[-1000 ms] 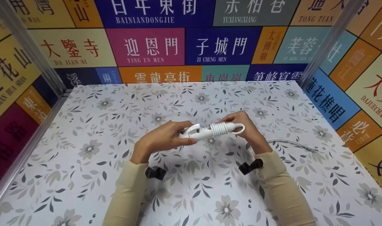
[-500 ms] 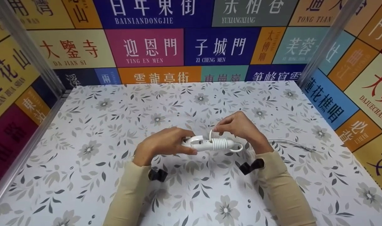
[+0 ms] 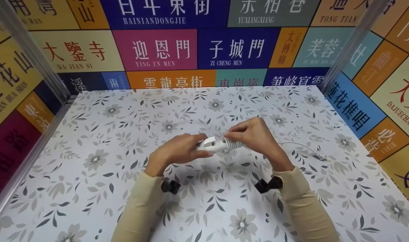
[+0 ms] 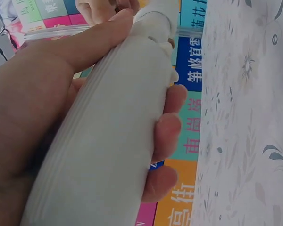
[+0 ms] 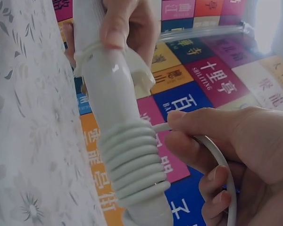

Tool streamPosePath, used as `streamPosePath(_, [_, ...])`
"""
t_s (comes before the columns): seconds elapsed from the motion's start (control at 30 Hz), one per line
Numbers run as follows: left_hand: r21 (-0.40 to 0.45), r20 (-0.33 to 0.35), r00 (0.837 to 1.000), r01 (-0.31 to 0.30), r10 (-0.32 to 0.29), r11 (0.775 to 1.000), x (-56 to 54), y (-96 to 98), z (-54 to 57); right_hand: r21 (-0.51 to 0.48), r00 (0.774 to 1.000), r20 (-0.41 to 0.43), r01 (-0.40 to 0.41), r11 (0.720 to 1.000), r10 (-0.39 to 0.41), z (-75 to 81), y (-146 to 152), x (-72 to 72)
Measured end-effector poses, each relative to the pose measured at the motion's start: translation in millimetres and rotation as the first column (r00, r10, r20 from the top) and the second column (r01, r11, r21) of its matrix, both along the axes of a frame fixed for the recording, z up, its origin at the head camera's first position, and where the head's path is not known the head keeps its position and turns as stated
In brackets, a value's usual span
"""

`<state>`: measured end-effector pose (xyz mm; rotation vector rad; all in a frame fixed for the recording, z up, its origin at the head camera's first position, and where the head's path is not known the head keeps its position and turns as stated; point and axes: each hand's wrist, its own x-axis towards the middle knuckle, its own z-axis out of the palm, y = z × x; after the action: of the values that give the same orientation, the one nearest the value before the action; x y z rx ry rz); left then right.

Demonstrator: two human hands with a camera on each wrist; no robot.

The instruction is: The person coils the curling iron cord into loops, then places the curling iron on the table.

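A white hair styling iron, with a raised lever near its middle, is held above the table in my left hand. In the left wrist view the fingers curl round its thick, finely ridged body. The white cord is wound in several close turns round the slimmer part. My right hand pinches the cord between thumb and forefinger, right beside the turn nearest the lever. From there the cord runs down across the palm. In the head view this hand covers the iron's right end.
The loose cord trails to the right and ends in a plug on the flower-patterned table. Walls of coloured panels stand behind and at both sides. A black wrist camera sits on each sleeve.
My right hand has passed the cord from behind the iron up over it and now holds it close against the top. The plug has slid left on the table.
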<state>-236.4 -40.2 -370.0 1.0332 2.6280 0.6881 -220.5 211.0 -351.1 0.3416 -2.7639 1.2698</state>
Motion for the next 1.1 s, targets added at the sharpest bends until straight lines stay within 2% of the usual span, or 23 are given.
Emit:
streamPosePath(0.13, [0.020, 0.008, 0.997, -0.074, 0.074, 0.997, -0.2, 2.2, 0.0, -0.016, 0.998, -0.062, -0.022, 1.000, 0.021, 4.8, -1.5, 4.6])
streamPosePath(0.3, [0.040, 0.017, 0.989, -0.150, 0.150, 0.988, -1.4, 8.6, -1.4, -0.016, 0.996, -0.090, -0.031, 0.999, 0.030, 5.0, -1.3, 5.0])
streamPosePath(0.53, [0.091, -0.067, 0.974, -0.209, 0.215, 0.974, -5.1, 8.3, -3.8, -0.060, 0.995, -0.088, -0.048, 0.997, 0.043, 3.8, -0.4, 3.3])
streamPosePath(0.6, [0.120, -0.071, 0.972, -0.215, 0.224, 0.969, -5.9, 8.1, -4.9, -0.083, 0.996, -0.082, -0.041, 0.996, 0.034, 3.9, 0.4, 2.7])
streamPosePath(0.8, [0.209, -0.023, 0.968, -0.241, 0.252, 0.948, -5.3, 9.1, -3.9, -0.104, 0.997, -0.072, -0.045, 0.994, 0.037, 5.9, 4.8, 1.9])
streamPosePath(0.93, [0.262, -0.007, 0.957, -0.278, 0.290, 0.924, -2.8, 7.8, 0.7, -0.112, 0.996, -0.064, -0.071, 0.991, 0.064, 8.0, 8.0, 2.1])
streamPosePath(1.1, [0.319, 0.070, 0.945, -0.324, 0.319, 0.890, 0.2, 4.8, 6.2, -0.120, 0.994, -0.030, -0.108, 0.987, 0.105, 6.5, 12.8, 0.3])
